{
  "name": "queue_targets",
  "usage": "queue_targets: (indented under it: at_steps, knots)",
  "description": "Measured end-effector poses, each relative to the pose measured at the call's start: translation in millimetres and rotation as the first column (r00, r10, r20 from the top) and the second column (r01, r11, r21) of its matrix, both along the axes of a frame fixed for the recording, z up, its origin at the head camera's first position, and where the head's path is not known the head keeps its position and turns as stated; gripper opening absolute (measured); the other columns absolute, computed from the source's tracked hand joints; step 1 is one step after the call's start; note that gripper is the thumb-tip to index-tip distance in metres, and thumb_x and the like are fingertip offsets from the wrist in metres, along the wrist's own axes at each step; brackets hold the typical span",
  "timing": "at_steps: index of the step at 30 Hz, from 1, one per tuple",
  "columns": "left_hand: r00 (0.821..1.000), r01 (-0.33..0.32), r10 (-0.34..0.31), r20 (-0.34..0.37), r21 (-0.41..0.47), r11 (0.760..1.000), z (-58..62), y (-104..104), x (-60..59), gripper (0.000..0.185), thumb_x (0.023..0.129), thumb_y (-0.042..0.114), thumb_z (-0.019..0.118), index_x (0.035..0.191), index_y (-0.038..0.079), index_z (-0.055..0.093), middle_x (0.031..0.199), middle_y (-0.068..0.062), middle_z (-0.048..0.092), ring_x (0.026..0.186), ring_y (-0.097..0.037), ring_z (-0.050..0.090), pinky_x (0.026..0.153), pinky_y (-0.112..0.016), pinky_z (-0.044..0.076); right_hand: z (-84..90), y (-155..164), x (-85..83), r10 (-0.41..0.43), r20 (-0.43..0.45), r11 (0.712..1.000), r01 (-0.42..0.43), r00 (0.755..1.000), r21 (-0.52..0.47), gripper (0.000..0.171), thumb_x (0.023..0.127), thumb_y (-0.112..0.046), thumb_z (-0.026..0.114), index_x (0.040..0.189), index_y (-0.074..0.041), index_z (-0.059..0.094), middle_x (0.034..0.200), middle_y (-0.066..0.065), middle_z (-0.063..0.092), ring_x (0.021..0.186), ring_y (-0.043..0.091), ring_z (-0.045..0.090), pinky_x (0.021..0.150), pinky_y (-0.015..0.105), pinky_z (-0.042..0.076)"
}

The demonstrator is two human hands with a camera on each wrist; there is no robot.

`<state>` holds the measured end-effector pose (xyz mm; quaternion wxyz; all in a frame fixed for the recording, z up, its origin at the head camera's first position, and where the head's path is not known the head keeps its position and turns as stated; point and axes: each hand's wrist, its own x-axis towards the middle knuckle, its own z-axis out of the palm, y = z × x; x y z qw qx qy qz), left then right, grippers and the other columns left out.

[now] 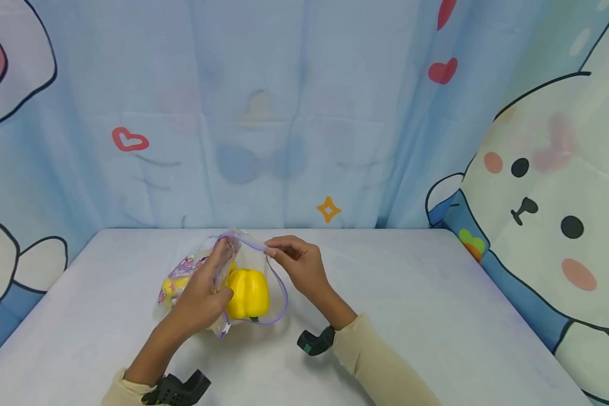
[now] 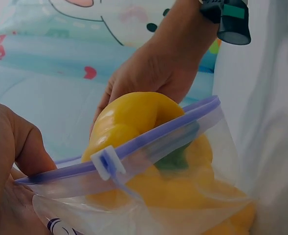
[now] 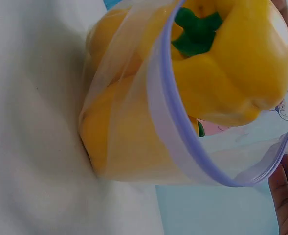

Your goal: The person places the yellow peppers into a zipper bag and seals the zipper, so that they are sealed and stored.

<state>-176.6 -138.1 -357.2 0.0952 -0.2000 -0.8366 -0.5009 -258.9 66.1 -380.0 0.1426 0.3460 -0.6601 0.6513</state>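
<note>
A clear zip bag with a purple rim and a white slider lies with its mouth spread. My left hand grips the bag's left side, thumb near the rim. The right hand pinches the far right part of the rim between thumb and fingertips. In the mouth sits a yellow bell pepper with a green stem; part of it rises above the rim in the left wrist view. Another yellow pepper shows through the bag wall beneath it. Printed cartoon figures cover the bag's left part.
The bag rests on a white table, toward its far left part. Behind the table hangs a light blue curtain with cartoon animals, hearts and a star. Black cameras are strapped to both wrists.
</note>
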Motion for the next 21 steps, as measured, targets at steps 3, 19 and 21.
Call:
queue_targets:
  at_steps: [3, 19, 21]
  knots:
    - [1.0, -0.001, 0.001, -0.011, -0.013, 1.0, -1.4, -1, -1.2, 0.086, 0.082, -0.007, 0.053, 0.155, 0.002, 0.008, 0.158, -0.013, 0.021, 0.143, -0.03, 0.023, 0.114, -0.051, 0.016, 3.7, 0, 0.2, -0.015, -0.003, 1.0, 0.015, 1.0, -0.005, 0.014, 0.088, 0.008, 0.063, 0.101, 0.011, 0.069, 0.098, 0.022, 0.068, 0.086, 0.018, 0.067, 0.08, 0.031, 0.056]
    - [0.998, -0.049, 0.042, -0.041, -0.183, 0.982, -4.1, 0, 1.1, 0.081, 0.092, 0.039, 0.062, 0.155, 0.009, 0.022, 0.162, 0.009, 0.003, 0.145, -0.032, 0.015, 0.107, -0.065, 0.022, 16.7, -2, 3.1, -0.134, 0.004, 0.989, 0.134, 0.991, 0.063, 0.014, 0.089, 0.003, 0.065, 0.1, 0.011, 0.069, 0.097, 0.02, 0.069, 0.085, 0.025, 0.068, 0.079, 0.03, 0.057]
    - [0.998, -0.04, 0.029, -0.059, -0.198, 0.979, -4.9, -1, 3.0, 0.078, 0.092, 0.041, 0.062, 0.153, 0.006, 0.028, 0.162, 0.011, -0.001, 0.145, -0.033, 0.016, 0.105, -0.067, 0.024, 17.4, -1, 3.6, -0.145, 0.009, 0.987, 0.144, 0.989, 0.068, 0.014, 0.089, 0.003, 0.065, 0.1, 0.01, 0.069, 0.097, 0.02, 0.069, 0.085, 0.027, 0.068, 0.079, 0.029, 0.056]
